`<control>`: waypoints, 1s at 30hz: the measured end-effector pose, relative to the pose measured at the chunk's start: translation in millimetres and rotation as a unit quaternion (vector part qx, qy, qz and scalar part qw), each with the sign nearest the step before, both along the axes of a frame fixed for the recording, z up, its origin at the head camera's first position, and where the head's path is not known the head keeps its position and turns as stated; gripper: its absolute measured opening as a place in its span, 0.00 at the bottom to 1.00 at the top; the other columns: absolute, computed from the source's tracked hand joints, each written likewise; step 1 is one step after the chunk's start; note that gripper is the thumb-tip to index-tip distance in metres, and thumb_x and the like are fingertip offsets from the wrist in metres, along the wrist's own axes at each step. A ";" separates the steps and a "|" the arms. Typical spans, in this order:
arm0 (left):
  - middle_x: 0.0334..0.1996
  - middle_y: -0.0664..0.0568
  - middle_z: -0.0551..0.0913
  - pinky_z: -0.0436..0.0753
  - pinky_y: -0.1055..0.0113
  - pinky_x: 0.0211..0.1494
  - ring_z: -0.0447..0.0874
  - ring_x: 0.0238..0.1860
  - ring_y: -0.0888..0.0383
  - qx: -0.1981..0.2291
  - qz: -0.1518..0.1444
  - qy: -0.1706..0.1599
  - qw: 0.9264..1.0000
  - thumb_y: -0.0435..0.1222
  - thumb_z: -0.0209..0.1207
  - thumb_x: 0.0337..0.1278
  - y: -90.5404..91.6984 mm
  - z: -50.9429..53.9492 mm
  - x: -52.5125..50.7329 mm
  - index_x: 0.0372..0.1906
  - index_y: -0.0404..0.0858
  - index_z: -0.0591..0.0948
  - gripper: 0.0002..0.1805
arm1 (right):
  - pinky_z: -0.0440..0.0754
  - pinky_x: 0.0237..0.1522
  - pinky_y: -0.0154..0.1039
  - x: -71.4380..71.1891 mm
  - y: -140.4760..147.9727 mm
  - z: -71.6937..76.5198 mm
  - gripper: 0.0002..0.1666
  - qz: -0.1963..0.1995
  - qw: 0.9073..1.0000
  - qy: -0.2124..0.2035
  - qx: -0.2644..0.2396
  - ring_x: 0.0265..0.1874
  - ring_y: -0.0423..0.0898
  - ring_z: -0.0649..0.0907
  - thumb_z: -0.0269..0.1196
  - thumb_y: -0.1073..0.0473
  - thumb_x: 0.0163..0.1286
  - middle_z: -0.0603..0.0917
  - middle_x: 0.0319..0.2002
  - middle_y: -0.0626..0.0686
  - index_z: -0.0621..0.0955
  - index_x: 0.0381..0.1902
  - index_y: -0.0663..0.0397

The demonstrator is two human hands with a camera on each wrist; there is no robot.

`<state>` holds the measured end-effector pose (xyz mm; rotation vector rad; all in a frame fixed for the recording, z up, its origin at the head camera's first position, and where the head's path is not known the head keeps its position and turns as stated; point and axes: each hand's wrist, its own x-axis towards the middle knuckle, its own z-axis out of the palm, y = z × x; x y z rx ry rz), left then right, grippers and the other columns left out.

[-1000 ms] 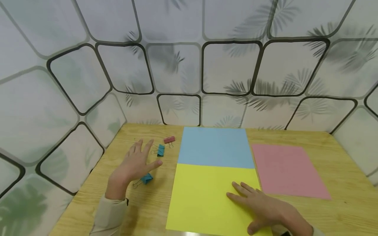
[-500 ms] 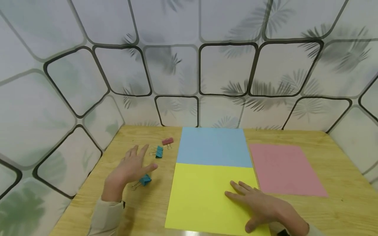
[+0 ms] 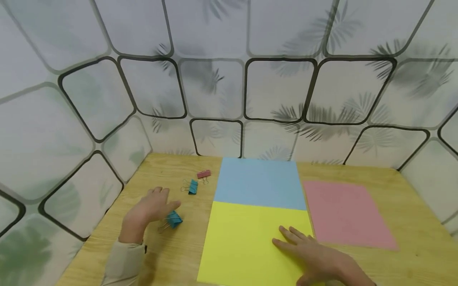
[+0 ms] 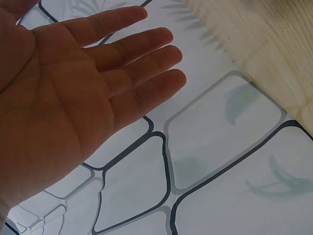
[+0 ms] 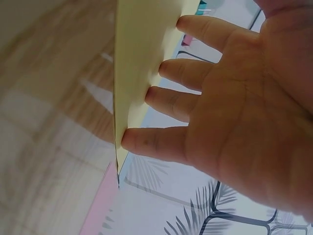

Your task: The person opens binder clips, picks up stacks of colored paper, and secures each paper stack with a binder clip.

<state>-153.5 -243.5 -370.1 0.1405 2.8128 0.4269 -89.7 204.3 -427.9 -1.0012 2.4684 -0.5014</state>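
Observation:
My left hand (image 3: 149,208) hovers over the left part of the table, just beside a teal binder clip (image 3: 174,219). Its fingers are extended and the palm holds nothing in the left wrist view. With spread fingertips my right hand (image 3: 315,254) touches the right side of a yellow sheet (image 3: 247,242). In the right wrist view those fingers (image 5: 161,144) are straight against the paper. A blue sheet (image 3: 261,182) lies behind the yellow one, the two edges meeting. To the right is a pink sheet (image 3: 348,214).
A second teal binder clip (image 3: 193,186) and a pink binder clip (image 3: 204,174) lie at the back left of the wooden table (image 3: 418,222). A patterned cloth wall (image 3: 214,91) borders the table at the back and sides.
My left hand has drawn back toward me and slightly left, baring more of the nearest teal clip. The right hand stays on the yellow sheet. The head view has shifted slightly.

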 end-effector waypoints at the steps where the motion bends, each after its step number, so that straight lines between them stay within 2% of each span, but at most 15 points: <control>1: 0.67 0.20 0.59 0.64 0.32 0.65 0.54 0.68 0.22 -0.001 0.001 -0.003 1.000 0.51 0.51 0.73 -0.7 -0.3 -0.8 0.68 0.18 0.62 0.40 | 0.59 0.60 0.77 -0.5 -0.3 0.2 0.61 0.000 1.000 0.006 0.001 0.73 0.72 0.53 0.78 0.46 0.48 0.51 0.77 0.66 0.62 0.77 0.44; 6: 0.66 0.19 0.60 0.64 0.33 0.65 0.55 0.67 0.21 0.004 0.009 -0.026 1.000 0.51 0.50 0.72 -2.5 -3.3 -4.9 0.67 0.16 0.62 0.40 | 0.60 0.61 0.76 -5.2 -0.4 2.1 0.63 -0.001 1.000 0.010 0.004 0.73 0.72 0.53 0.79 0.44 0.45 0.52 0.77 0.65 0.62 0.77 0.44; 8: 0.64 0.17 0.62 0.65 0.33 0.65 0.57 0.66 0.21 0.000 0.005 -0.038 0.999 0.50 0.50 0.73 -3.0 -5.3 -5.6 0.64 0.14 0.65 0.39 | 0.60 0.60 0.76 -5.3 -0.3 1.7 0.62 0.002 1.000 0.006 0.002 0.73 0.72 0.53 0.79 0.45 0.46 0.52 0.77 0.66 0.62 0.77 0.44; 11: 0.59 0.18 0.68 0.69 0.35 0.62 0.64 0.62 0.21 -0.017 -0.005 -0.039 0.999 0.48 0.51 0.73 -2.8 -7.4 -6.0 0.56 0.15 0.73 0.34 | 0.59 0.60 0.77 -4.3 -0.6 0.7 0.62 0.006 1.000 0.004 -0.002 0.73 0.72 0.53 0.78 0.45 0.47 0.52 0.77 0.66 0.62 0.77 0.45; 13: 0.50 0.23 0.76 0.75 0.40 0.55 0.75 0.53 0.27 -0.021 -0.001 -0.038 0.999 0.47 0.51 0.73 -0.4 -7.0 -7.2 0.46 0.18 0.78 0.29 | 0.59 0.60 0.77 -3.4 -0.7 0.5 0.61 0.006 1.000 0.004 -0.004 0.73 0.72 0.52 0.78 0.46 0.48 0.51 0.77 0.66 0.62 0.77 0.45; 15: 0.44 0.31 0.81 0.78 0.47 0.47 0.80 0.43 0.38 -0.022 0.003 -0.035 0.999 0.47 0.51 0.73 3.1 -5.4 -9.3 0.41 0.24 0.80 0.25 | 0.58 0.60 0.78 -2.5 -0.7 0.9 0.60 0.002 1.000 0.000 -0.006 0.73 0.73 0.52 0.78 0.46 0.49 0.51 0.77 0.66 0.62 0.77 0.46; 18: 0.35 0.41 0.81 0.75 0.55 0.38 0.76 0.32 0.51 -0.022 0.011 -0.042 0.999 0.47 0.52 0.73 8.9 -4.0 -12.8 0.36 0.30 0.79 0.22 | 0.58 0.59 0.79 -1.2 -0.2 1.5 0.60 -0.003 1.000 -0.004 -0.006 0.73 0.73 0.52 0.78 0.47 0.49 0.51 0.77 0.67 0.62 0.77 0.47; 22: 0.37 0.43 0.82 0.76 0.56 0.38 0.76 0.31 0.53 -0.035 0.013 -0.057 0.998 0.47 0.53 0.72 12.1 -7.5 -13.6 0.38 0.31 0.79 0.20 | 0.58 0.59 0.79 0.2 1.2 0.9 0.59 -0.005 1.000 -0.006 -0.005 0.73 0.74 0.52 0.77 0.44 0.50 0.51 0.77 0.67 0.63 0.76 0.47; 25: 0.31 0.46 0.80 0.75 0.58 0.35 0.74 0.29 0.54 -0.047 0.020 -0.055 0.997 0.45 0.54 0.71 12.1 -11.1 -11.9 0.34 0.33 0.78 0.18 | 0.59 0.59 0.78 1.1 1.9 -0.4 0.59 -0.007 1.000 -0.006 -0.007 0.73 0.73 0.53 0.76 0.39 0.50 0.51 0.77 0.67 0.63 0.76 0.46; 30: 0.22 0.50 0.72 0.70 0.61 0.29 0.71 0.25 0.54 -0.070 0.036 -0.044 0.996 0.45 0.55 0.70 12.3 -13.2 -9.9 0.26 0.38 0.76 0.18 | 0.59 0.60 0.78 1.2 1.1 -1.6 0.59 -0.005 1.000 -0.002 -0.006 0.73 0.72 0.53 0.74 0.36 0.51 0.52 0.77 0.65 0.63 0.76 0.45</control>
